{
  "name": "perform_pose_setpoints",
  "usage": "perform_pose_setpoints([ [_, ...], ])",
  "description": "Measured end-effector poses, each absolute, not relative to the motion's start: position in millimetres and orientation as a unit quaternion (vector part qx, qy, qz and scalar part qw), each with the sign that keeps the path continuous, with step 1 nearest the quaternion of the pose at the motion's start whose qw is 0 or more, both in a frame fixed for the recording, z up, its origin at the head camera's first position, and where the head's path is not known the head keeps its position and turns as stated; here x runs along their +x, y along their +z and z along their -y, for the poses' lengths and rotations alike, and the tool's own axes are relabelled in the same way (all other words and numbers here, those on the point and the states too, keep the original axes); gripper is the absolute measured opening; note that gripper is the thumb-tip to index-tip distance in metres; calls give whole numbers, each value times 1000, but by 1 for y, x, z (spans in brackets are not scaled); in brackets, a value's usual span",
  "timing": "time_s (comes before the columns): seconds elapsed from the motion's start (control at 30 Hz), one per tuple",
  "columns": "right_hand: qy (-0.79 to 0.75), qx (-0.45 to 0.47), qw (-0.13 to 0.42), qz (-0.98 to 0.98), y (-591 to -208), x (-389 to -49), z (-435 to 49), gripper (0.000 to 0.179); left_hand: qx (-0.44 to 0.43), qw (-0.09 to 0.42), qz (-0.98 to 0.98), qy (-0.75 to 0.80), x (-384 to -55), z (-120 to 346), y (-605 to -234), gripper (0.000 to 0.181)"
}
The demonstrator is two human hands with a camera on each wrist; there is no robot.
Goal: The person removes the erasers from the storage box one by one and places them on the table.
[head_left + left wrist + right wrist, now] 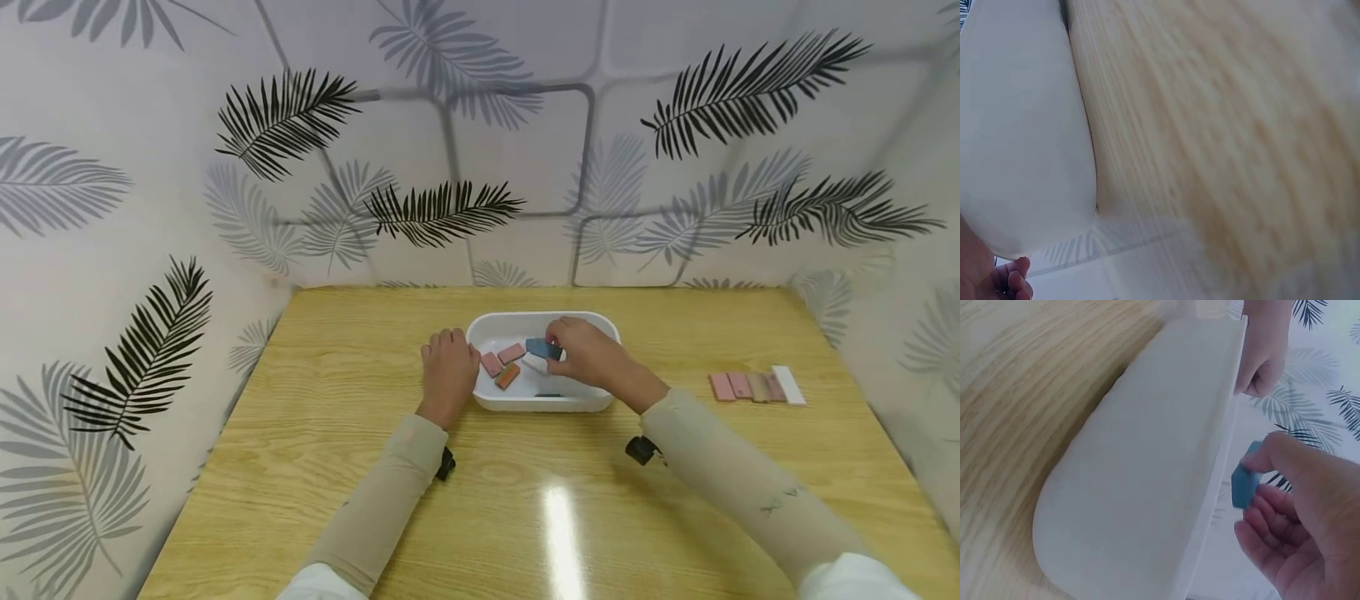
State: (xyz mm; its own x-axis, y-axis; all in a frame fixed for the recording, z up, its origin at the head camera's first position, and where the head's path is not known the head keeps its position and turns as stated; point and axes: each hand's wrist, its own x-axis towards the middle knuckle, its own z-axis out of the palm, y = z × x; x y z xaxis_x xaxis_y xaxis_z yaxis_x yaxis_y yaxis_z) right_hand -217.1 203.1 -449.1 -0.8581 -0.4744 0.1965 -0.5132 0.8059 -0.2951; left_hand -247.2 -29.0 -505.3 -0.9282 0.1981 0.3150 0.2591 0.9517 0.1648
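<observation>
A white plastic tub [540, 404] stands on the table, with small erasers inside. My right hand [588, 354] is over its right half and pinches a blue eraser [1245, 484] between thumb and fingers, above the rim in the right wrist view. My left hand [450, 375] grips the tub's left end at the rim. Inside lie two pink erasers [512, 353], an orange and green eraser [507, 376] and a white eraser [535, 362], which the right hand partly hides. A dark piece [548, 395] shows by the near wall.
To the right of the tub, a row of pink, brownish and white erasers [738, 386] lies side by side on the wooden table [337, 358]. A wall with leaf-patterned covering [510, 150] rises behind the table.
</observation>
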Motion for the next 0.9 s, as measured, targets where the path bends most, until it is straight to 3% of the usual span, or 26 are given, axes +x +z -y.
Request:
perform_pose_setpoints([
  [0.17, 161, 207, 103, 960, -443, -209, -215, 25, -112, 136, 978, -109, -246, 28, -503, 26],
  [0.6, 262, -3, 113, 958, -442, -189, -295, 29, -116, 128, 978, -116, -244, 25, -504, 26],
  [0.9, 266, -76, 45, 960, -442, -164, -346, 30, -114, 125, 978, -119, -247, 28, -505, 28],
])
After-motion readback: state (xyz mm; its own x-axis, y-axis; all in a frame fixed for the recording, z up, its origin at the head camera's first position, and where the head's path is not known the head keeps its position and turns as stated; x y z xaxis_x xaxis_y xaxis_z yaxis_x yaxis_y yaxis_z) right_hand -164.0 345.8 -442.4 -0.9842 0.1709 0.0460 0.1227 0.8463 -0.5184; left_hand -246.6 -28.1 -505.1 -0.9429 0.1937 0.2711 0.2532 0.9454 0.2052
